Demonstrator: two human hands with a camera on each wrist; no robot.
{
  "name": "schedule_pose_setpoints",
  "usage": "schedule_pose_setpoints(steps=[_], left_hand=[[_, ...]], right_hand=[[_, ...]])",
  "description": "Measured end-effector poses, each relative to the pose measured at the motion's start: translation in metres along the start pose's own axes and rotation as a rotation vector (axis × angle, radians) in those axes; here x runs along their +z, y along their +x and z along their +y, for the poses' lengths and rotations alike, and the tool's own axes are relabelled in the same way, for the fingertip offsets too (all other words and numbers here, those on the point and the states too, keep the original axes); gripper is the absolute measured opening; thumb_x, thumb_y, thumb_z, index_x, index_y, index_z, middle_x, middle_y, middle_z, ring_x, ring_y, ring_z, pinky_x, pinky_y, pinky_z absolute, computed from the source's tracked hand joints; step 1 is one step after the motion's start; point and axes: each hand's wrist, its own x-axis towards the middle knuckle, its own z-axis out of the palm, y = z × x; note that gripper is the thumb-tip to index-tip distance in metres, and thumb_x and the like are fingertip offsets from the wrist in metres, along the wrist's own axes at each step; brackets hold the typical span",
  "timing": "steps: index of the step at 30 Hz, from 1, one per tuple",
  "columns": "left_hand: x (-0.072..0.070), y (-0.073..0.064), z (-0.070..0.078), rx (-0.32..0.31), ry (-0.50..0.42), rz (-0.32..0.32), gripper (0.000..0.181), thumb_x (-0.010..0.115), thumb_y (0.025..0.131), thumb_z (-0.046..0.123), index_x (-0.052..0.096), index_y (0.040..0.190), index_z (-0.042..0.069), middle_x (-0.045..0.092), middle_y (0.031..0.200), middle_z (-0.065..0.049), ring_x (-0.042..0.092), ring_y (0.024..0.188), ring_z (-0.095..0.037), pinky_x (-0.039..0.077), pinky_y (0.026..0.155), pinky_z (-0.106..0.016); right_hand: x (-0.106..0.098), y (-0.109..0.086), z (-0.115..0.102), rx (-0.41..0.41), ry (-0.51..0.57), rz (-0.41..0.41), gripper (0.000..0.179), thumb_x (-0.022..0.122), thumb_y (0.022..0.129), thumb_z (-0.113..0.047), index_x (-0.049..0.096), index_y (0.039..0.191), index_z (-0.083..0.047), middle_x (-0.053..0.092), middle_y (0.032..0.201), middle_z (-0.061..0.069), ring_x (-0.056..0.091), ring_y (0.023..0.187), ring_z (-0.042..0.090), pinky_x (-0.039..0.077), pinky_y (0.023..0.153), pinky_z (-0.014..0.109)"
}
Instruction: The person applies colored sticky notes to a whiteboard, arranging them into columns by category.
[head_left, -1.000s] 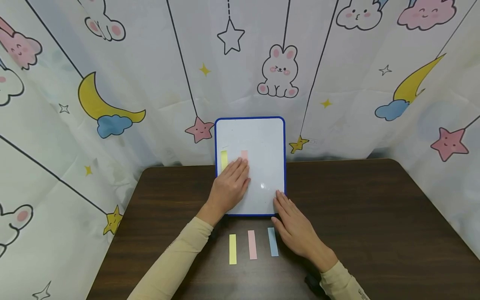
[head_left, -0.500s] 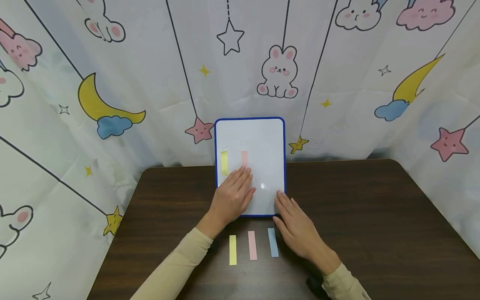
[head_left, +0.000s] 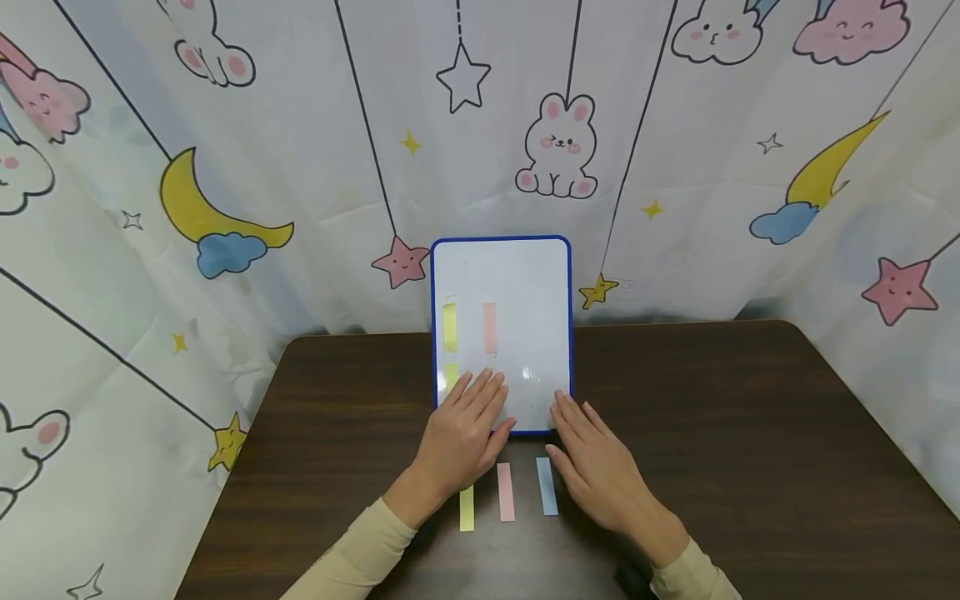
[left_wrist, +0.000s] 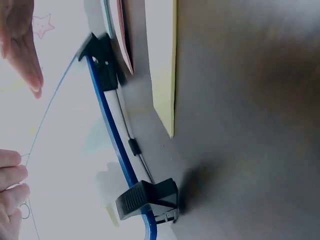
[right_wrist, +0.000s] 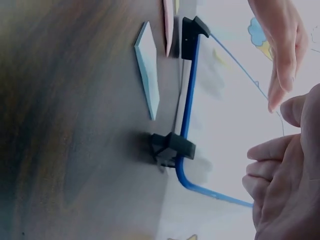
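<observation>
A blue-framed whiteboard leans up at the table's far side. My left hand lies over its lower part with fingers straight and holds nothing. On the board, a yellow strip and a pink strip show whole; another yellow strip is partly covered by my left fingertips. Straight fingers of my right hand overlap the board's lower right edge. Before the board lie pads of sticky strips: yellow, partly under my left hand, pink and blue.
Black feet, such as this black clip in the left wrist view, carry the board's lower frame. The dark wooden table extends to both sides. A white curtain with printed moons, stars and rabbits hangs behind.
My left hand has slid down the board, uncovering the whole upper yellow and pink strips and part of a lower yellow one. The right hand has shifted slightly down.
</observation>
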Motion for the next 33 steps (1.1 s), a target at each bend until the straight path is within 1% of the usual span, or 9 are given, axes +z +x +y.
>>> schedule_pose_setpoints(steps=[6,11,14,17,20,22,24,27,33], left_hand=[[-0.009,-0.015,0.008,-0.014,-0.086,-0.061,0.047,0.046,0.108,0.036,0.069,0.13,0.002,0.068,0.136,-0.012,0.063,0.13,-0.026,0.048,0.114,-0.041],[-0.013,-0.025,0.012,0.001,-0.154,-0.099,0.043,0.062,0.101,0.034,0.069,0.129,0.002,0.069,0.134,-0.012,0.065,0.128,-0.026,0.051,0.11,-0.041],[-0.016,-0.03,0.015,0.003,-0.214,-0.153,0.047,0.07,0.096,0.036,0.069,0.129,0.001,0.069,0.134,-0.013,0.065,0.128,-0.026,0.052,0.109,-0.041],[-0.019,-0.035,0.018,-0.001,-0.251,-0.241,0.052,0.072,0.095,0.041,0.069,0.13,0.003,0.068,0.137,-0.011,0.063,0.13,-0.024,0.051,0.111,-0.039],[-0.022,-0.039,0.021,-0.003,-0.264,-0.333,0.054,0.069,0.095,0.046,0.069,0.13,0.005,0.067,0.137,-0.009,0.062,0.131,-0.021,0.049,0.113,-0.037],[-0.025,-0.04,0.022,-0.012,-0.28,-0.392,0.055,0.068,0.096,0.048,0.07,0.13,0.005,0.067,0.137,-0.007,0.062,0.132,-0.02,0.049,0.113,-0.036],[-0.027,-0.041,0.023,-0.024,-0.295,-0.437,0.056,0.067,0.096,0.049,0.07,0.13,0.006,0.068,0.137,-0.007,0.062,0.131,-0.02,0.049,0.113,-0.036],[-0.029,-0.042,0.024,-0.038,-0.311,-0.489,0.057,0.067,0.095,0.05,0.069,0.131,0.005,0.067,0.138,-0.007,0.062,0.132,-0.02,0.05,0.112,-0.036],[-0.027,-0.044,0.026,-0.051,-0.299,-0.563,0.061,0.068,0.094,0.052,0.068,0.133,0.005,0.067,0.138,-0.008,0.061,0.133,-0.021,0.049,0.113,-0.036]], right_hand=[[-0.002,-0.007,-0.006,-0.03,0.015,0.001,0.055,0.053,0.105,-0.033,0.05,0.147,0.003,0.041,0.161,0.016,0.041,0.15,0.029,-0.008,0.126,0.016],[-0.003,-0.012,-0.013,-0.051,0.035,-0.015,0.054,0.053,0.106,-0.031,0.05,0.147,0.002,0.041,0.161,0.015,0.041,0.15,0.029,-0.006,0.127,0.016],[-0.003,-0.016,-0.018,-0.069,0.049,-0.038,0.053,0.053,0.106,-0.031,0.051,0.147,0.002,0.042,0.161,0.014,0.041,0.15,0.028,-0.007,0.126,0.015],[-0.003,-0.021,-0.022,-0.061,0.079,-0.086,0.052,0.052,0.106,-0.032,0.051,0.148,-0.001,0.042,0.162,0.011,0.04,0.15,0.025,-0.006,0.126,0.014],[-0.002,-0.026,-0.024,-0.028,0.105,-0.151,0.051,0.048,0.108,-0.037,0.053,0.147,-0.005,0.042,0.162,0.006,0.04,0.15,0.022,0.015,0.129,0.025],[-0.002,-0.028,-0.025,0.0,0.131,-0.196,0.051,0.045,0.109,-0.038,0.054,0.147,-0.007,0.042,0.162,0.003,0.041,0.15,0.021,0.029,0.126,0.036],[-0.001,-0.03,-0.025,0.02,0.151,-0.239,0.051,0.043,0.109,-0.041,0.055,0.147,-0.009,0.042,0.162,0.0,0.042,0.149,0.022,0.038,0.121,0.047],[0.0,-0.032,-0.026,0.016,0.176,-0.286,0.051,0.04,0.11,-0.041,0.055,0.147,-0.009,0.042,0.162,0.0,0.042,0.149,0.026,0.041,0.119,0.049],[0.003,-0.034,-0.031,-0.068,0.187,-0.345,0.051,0.036,0.111,-0.041,0.055,0.147,-0.011,0.046,0.16,0.003,0.045,0.147,0.027,0.044,0.116,0.051]])
